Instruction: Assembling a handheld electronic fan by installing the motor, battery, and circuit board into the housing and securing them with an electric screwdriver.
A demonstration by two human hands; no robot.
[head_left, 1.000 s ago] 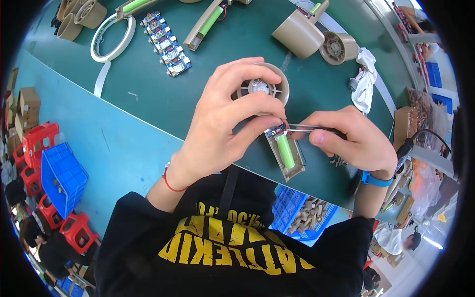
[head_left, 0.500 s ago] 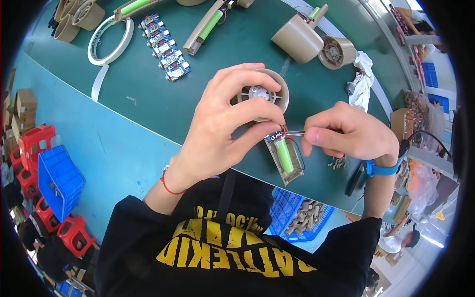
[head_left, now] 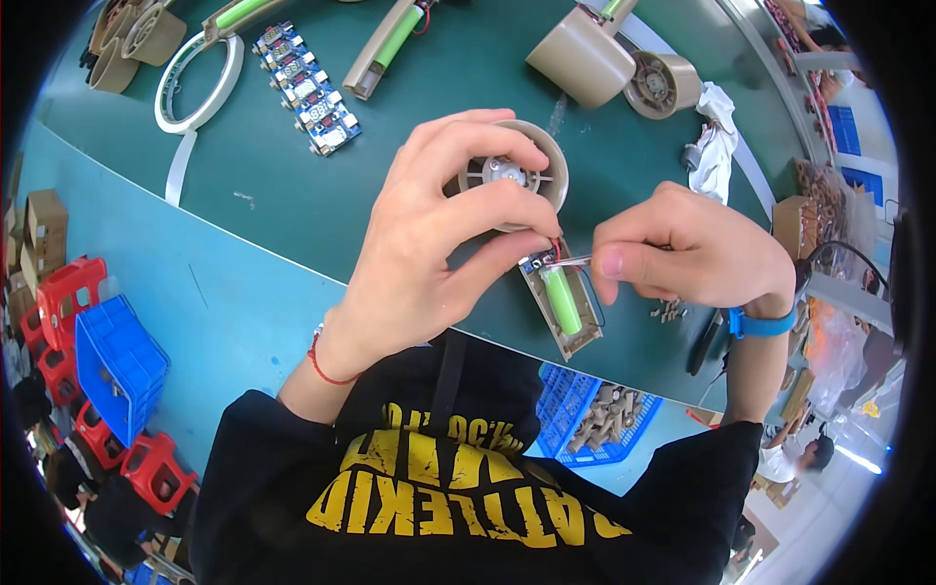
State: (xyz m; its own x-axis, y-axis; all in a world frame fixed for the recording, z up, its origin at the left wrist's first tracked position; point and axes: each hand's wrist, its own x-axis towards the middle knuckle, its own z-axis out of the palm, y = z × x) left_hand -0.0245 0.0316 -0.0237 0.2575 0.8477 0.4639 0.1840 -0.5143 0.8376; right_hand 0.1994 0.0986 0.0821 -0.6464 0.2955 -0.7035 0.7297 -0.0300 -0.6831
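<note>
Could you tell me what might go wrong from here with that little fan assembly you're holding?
The left hand holds the beige fan unit above the green table, so a slip could drop it. The right hand pokes metal tweezers at thin wires near the green battery cell; they might short a contact or tear a wire.

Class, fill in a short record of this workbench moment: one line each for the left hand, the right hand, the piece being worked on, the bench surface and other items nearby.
Left hand: left hand grips the beige fan housing around its round head.
Right hand: right hand pinches metal tweezers, tips at the wires near the handle's top.
Workpiece: open handle holds a green battery cell.
Surface: green mat.
Nearby: strip of blue circuit boards, white tape ring, second beige housing, white cloth.
</note>
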